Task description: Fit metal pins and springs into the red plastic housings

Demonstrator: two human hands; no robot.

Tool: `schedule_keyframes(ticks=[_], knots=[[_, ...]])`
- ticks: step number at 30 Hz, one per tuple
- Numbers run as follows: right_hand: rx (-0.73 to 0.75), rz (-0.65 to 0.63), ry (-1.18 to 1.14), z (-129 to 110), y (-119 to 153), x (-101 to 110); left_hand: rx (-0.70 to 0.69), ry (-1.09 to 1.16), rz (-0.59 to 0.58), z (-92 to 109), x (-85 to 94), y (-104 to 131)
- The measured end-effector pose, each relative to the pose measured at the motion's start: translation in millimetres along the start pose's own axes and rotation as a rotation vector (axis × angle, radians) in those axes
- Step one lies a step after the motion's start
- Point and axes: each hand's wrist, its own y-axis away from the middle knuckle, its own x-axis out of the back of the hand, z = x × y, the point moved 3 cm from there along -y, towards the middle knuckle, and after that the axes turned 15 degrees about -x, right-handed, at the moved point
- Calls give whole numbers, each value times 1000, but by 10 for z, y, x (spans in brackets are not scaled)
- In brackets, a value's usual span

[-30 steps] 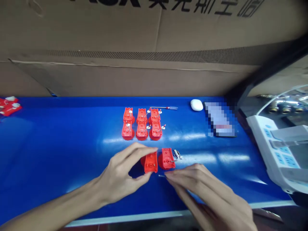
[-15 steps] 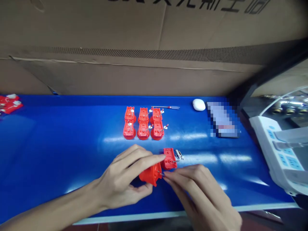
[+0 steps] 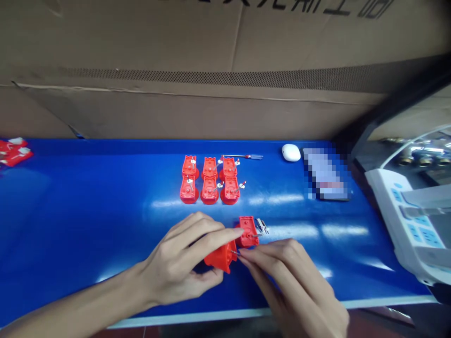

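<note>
A red plastic housing [image 3: 219,258] is tilted on its side in my left hand [image 3: 190,258], which wraps round it with the index finger stretched over its top. The thumb and fingertips of my right hand [image 3: 292,281] pinch a thin metal pin [image 3: 235,253] at the housing's right-hand face. Just behind stands another red housing [image 3: 248,232] with a metal pin sticking out to its right. Beside that one lies a small pile of metal pins [image 3: 262,226]. Farther back, several red housings [image 3: 210,188] stand in two rows, with pins and small white parts on them.
A screwdriver [image 3: 253,157] lies behind the rows. Right of it are a white rounded case [image 3: 291,152] and a blurred-out phone [image 3: 326,173]. A white power strip [image 3: 398,220] is at the right edge, red and white parts [image 3: 14,152] at far left. Cardboard [image 3: 176,112] stands behind the blue table [image 3: 105,211].
My right hand has shifted slightly left, its fingertips staying at the pin and the held housing. My left hand has hardly moved.
</note>
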Motion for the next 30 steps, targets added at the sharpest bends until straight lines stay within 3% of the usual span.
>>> schedule_keyframes(ticks=[30], knots=[[64, -5, 90, -79, -132, -64, -101, -134, -93, 36, -35, 63]])
